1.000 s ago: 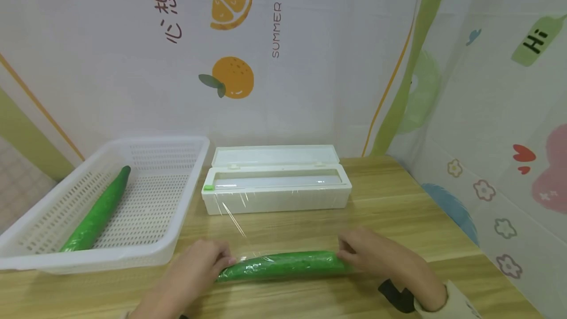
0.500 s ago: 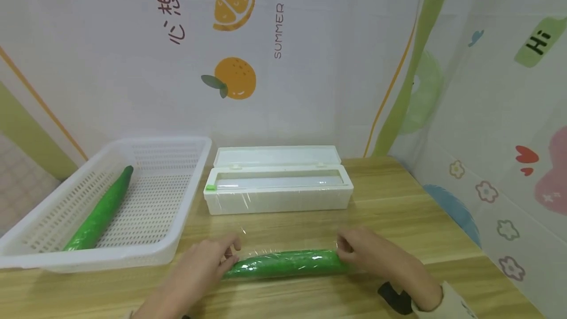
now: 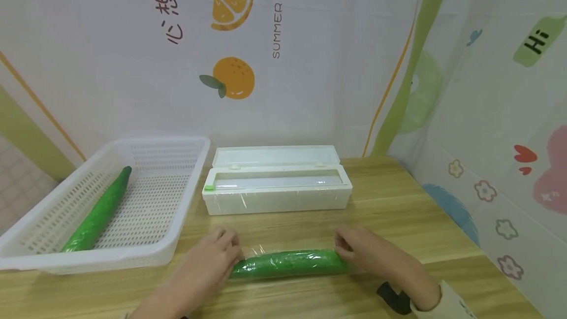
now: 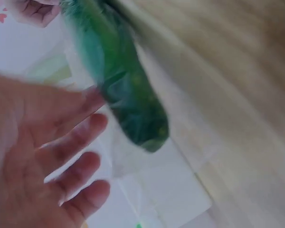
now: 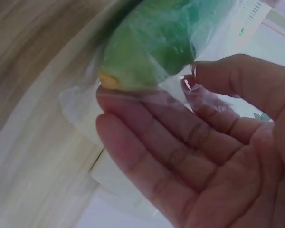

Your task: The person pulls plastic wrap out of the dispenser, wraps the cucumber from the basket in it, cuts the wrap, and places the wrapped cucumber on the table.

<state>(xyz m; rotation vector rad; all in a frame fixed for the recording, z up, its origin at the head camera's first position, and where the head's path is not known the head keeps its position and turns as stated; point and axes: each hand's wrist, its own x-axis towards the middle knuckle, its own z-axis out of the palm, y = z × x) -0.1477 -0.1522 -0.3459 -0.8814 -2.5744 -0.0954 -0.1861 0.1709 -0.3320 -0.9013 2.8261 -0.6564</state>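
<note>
A long, tapering green cucumber (image 3: 290,263) lies crosswise at the lower middle of the frame, skinned in glossy, crinkled cling film (image 5: 73,107) that catches sharp white glints. At its right end, the right hand (image 3: 365,247) pinches the film between thumb and forefinger, its other fingers loosely extended beneath the cucumber's blunt, yellowish tip. At the left end, the left hand (image 3: 212,255) has thumb and forefinger together against the wrapped edge, the remaining fingers softly bent and spread; whether it has hold of the film I cannot tell. Above centre sits a smooth white oblong dispenser box (image 3: 276,202), its flat lid (image 3: 276,155) tipped back and a pale roll (image 3: 274,182) showing in the slot. A white lattice-walled plastic basket (image 3: 110,261) at left cradles a second, shiny cucumber (image 3: 99,215) diagonally. The tabletop (image 3: 381,186) is streaked with yellowish wood grain.
</note>
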